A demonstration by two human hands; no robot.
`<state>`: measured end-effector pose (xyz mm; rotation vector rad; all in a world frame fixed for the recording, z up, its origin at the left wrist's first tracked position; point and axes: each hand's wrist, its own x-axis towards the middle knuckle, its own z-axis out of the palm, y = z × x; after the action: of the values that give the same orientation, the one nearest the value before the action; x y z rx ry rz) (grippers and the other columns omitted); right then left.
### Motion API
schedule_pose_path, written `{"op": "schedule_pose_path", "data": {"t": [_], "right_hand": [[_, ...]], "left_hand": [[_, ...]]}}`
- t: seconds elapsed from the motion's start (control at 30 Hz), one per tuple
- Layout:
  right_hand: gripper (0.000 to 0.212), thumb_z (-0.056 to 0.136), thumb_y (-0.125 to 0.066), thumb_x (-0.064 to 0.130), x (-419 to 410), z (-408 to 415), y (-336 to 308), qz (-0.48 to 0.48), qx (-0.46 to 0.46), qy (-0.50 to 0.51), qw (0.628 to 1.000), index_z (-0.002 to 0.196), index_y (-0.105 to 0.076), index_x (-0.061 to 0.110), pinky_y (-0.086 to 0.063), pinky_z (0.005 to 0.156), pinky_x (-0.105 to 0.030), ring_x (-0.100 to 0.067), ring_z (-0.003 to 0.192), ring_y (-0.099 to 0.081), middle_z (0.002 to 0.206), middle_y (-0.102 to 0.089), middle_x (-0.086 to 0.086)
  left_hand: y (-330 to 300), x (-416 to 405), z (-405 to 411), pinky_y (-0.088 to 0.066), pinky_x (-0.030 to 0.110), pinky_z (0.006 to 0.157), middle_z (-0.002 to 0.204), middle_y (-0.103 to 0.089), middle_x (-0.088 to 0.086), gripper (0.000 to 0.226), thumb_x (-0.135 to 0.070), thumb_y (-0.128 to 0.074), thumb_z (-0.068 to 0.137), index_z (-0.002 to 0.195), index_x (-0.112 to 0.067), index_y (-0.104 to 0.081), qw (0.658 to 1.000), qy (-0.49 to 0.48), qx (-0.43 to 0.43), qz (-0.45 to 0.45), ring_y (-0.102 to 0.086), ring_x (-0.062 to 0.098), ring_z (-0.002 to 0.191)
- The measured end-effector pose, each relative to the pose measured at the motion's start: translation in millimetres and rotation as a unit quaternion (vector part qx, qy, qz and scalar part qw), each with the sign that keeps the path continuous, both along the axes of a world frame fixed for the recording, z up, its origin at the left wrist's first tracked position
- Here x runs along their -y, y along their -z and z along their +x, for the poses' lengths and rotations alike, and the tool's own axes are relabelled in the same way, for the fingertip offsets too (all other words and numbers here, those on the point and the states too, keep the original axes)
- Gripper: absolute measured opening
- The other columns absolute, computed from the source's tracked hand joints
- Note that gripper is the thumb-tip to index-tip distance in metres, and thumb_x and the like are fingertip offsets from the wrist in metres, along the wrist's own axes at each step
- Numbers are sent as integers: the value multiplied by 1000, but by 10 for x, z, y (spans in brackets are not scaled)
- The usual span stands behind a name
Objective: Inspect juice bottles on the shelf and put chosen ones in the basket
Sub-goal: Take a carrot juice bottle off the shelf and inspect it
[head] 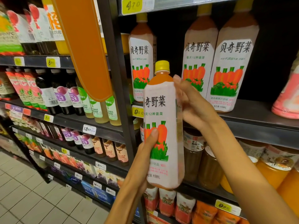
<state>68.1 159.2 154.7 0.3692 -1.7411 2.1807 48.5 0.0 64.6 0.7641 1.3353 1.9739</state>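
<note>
Head view, yellow-capped plastic carrot juice bottle (163, 126) upright between both hands, left hand (145, 151) gripping low with thumb on the label, right hand (195, 104) curled around its upper side.

left hand (146, 147): gripping, thumb forward | right hand (196, 105): fingers curled, gripping

The held carrot juice bottle (163, 126) reads "奇野菜", "天12种蔬菜" and 930mL near the bottom. Same "贝奇野菜" label on the shelf bottles (233, 68) behind it. Yellow price tags say 9.80 (137, 112) on the shelf edge and 9.90 (224, 206) lower right; white tags further left show 13.80 (89, 129).
</note>
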Motion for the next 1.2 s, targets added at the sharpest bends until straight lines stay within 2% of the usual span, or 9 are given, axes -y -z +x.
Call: {"op": "schedule_pose_path", "data": {"t": [0.2,0.33,0.43,0.57,0.73,0.83,1.0,1.1,1.2], "right_hand": [[56,47,-91,42,56,-125,79,-121,10,-69,990,95,-72,21,-57,79,-35,-18,83,-70,92,-72,-3],[10,74,-76,35,93,-95,34,-92,-14,-37,995,79,-75,27,-56,69,-29,-13,71,-70,77,-72,3],[19,83,-59,29,82,-16,-13,-47,-34,11,998,70,-73,29,-55,65,-26,-10,68,-68,71,-70,6],[7,81,-62,22,123,25,-16,4,-65,70,995,88,-64,22,-53,62,-24,-10,69,-69,71,-70,6],[29,88,-52,39,118,4,-58,-26,-28,44,998,100,-68,18,-55,78,-30,-17,92,-70,93,-73,-2],[38,91,-44,44,105,-47,-103,-66,-12,36,997,109,-63,16,-52,87,-35,-19,98,-65,99,-70,-5],[24,86,-55,39,102,-172,-70,-72,24,58,995,95,-68,19,-46,99,-48,-29,100,-61,103,-65,-11],[22,86,-57,40,77,-173,-43,-84,22,74,993,87,-70,23,-50,86,-41,-21,85,-65,92,-68,-6],[27,84,-57,41,61,-140,-22,-111,17,52,992,93,-68,19,-51,82,-37,-19,81,-65,88,-67,-5]], "left_hand": [[-38,48,1,-56,34,75,105,-73,4,59,-59,-77,62,112,-29,-70,992,73,68,83,-69,22,96],[-40,74,-31,-55,37,82,121,-66,8,75,-63,-75,61,126,-29,-60,992,82,69,65,-63,25,111],[-44,97,-101,-56,30,80,126,-64,1,69,-71,-61,69,127,-35,-58,997,66,24,9,-61,18,115],[55,66,-145,-54,24,81,120,-67,-6,47,-61,-32,89,118,-41,-64,1000,18,-12,4,-62,13,112],[139,34,-196,-55,23,69,96,-74,-4,45,-50,-31,94,99,-36,-73,999,-10,3,53,-71,13,89],[197,46,-212,-55,35,71,84,-72,1,42,-46,-36,98,92,-27,-73,996,11,42,83,-69,18,77],[197,26,-90,-38,62,101,110,-60,19,49,-49,-52,87,119,-14,-60,993,-3,89,81,-53,42,107],[205,25,-122,-56,37,76,92,-72,4,34,-40,-41,96,100,-27,-72,997,-17,45,59,-69,21,89],[176,74,-184,-55,30,76,98,-74,1,36,-44,-41,95,103,-30,-73,994,45,61,74,-70,18,92]]}}
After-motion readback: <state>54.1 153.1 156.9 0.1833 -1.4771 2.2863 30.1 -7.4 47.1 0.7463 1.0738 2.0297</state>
